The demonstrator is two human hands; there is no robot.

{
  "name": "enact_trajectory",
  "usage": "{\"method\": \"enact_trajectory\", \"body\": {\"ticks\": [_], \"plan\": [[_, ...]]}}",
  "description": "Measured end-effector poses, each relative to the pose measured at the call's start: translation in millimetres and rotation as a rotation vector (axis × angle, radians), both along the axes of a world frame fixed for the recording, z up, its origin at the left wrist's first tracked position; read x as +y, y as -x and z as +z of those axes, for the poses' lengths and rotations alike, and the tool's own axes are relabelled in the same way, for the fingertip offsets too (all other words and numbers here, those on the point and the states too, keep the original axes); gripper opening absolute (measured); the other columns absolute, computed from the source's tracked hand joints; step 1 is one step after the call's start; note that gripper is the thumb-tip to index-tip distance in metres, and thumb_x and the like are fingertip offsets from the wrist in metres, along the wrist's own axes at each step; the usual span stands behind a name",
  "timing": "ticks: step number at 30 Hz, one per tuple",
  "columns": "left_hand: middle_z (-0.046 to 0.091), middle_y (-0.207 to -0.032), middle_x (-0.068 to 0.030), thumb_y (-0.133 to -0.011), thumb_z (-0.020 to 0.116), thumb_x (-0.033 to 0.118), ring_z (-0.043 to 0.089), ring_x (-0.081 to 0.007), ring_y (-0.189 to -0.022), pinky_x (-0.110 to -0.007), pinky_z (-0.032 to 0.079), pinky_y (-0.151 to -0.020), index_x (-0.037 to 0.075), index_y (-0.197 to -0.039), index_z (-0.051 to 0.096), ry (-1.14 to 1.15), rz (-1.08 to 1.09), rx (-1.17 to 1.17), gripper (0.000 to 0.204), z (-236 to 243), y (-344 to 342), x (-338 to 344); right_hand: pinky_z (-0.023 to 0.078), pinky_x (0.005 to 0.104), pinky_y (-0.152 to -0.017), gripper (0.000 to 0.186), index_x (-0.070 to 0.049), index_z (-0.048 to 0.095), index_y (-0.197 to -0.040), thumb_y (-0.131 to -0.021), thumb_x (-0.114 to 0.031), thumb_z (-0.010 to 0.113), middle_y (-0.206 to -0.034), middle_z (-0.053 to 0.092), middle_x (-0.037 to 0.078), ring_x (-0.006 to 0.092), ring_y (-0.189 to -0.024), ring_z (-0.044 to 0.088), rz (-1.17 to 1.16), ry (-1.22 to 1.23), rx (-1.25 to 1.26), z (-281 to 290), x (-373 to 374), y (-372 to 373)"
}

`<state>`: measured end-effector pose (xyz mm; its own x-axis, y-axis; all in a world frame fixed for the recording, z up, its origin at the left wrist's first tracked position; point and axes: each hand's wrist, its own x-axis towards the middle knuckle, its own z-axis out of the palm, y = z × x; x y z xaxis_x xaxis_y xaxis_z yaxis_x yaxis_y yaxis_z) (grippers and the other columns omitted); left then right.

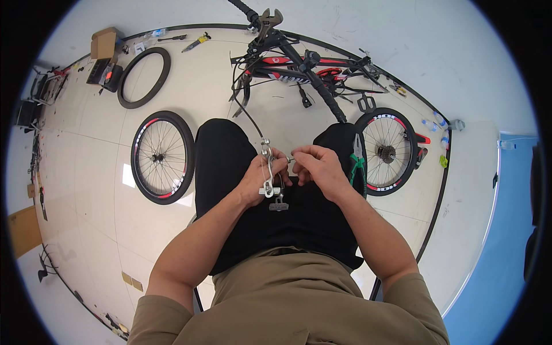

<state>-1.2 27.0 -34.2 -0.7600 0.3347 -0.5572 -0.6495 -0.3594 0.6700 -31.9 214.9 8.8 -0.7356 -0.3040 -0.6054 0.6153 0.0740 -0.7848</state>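
My left hand (257, 177) is closed round a silver bicycle brake arm (268, 167), held above my lap. A grey brake pad (279, 206) shows at the arm's lower end. From its top, a black brake cable (247, 112) curves up toward the handlebar (310, 75). My right hand (319, 167) is just to the right, thumb and forefinger pinched at a thin, small metal piece (290, 160) next to the left fingertips. Whether that is a cable end or a bolt is too small to tell. Green-handled pliers (357, 161) lie on my right thigh.
Ahead lies a black and red bike frame (287, 75), with an adjustable wrench (269, 22) by its handlebar. Wheels stand at left (162, 157) and right (386, 150). A loose tyre (144, 77), an open cardboard box (103, 43) and several plastic bottles (440, 119) are farther off.
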Motion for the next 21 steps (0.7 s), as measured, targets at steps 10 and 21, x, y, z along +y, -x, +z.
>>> {"method": "enact_trajectory", "body": {"ticks": [10, 21], "plan": [[0.056, -0.079, -0.0058, -0.097, 0.062, 0.013, 0.061, -0.0177, -0.071, -0.036, 0.059, -0.073, 0.002, -0.105, 0.054, -0.011, 0.018, -0.002, 0.016, 1, -1, 1, 0.049, 0.0247, -0.06, 0.018, 0.003, 0.07, -0.103, -0.094, -0.011, 0.065, -0.082, 0.067, 0.004, 0.0095, -0.064, 0.059, -0.026, -0.043, 0.123, -7, -4, -3], [0.057, -0.075, -0.005, -0.096, 0.065, 0.014, 0.061, -0.0161, -0.067, -0.034, 0.059, -0.068, 0.001, -0.103, 0.055, 0.029, 0.037, 0.01, 0.018, -1, 0, 3, 0.05, 0.0251, -0.063, 0.022, 0.003, 0.068, -0.112, -0.092, -0.006, 0.064, -0.086, 0.069, 0.005, 0.0093, -0.071, 0.062, 0.032, -0.057, 0.26, -14, -2, -7]]}}
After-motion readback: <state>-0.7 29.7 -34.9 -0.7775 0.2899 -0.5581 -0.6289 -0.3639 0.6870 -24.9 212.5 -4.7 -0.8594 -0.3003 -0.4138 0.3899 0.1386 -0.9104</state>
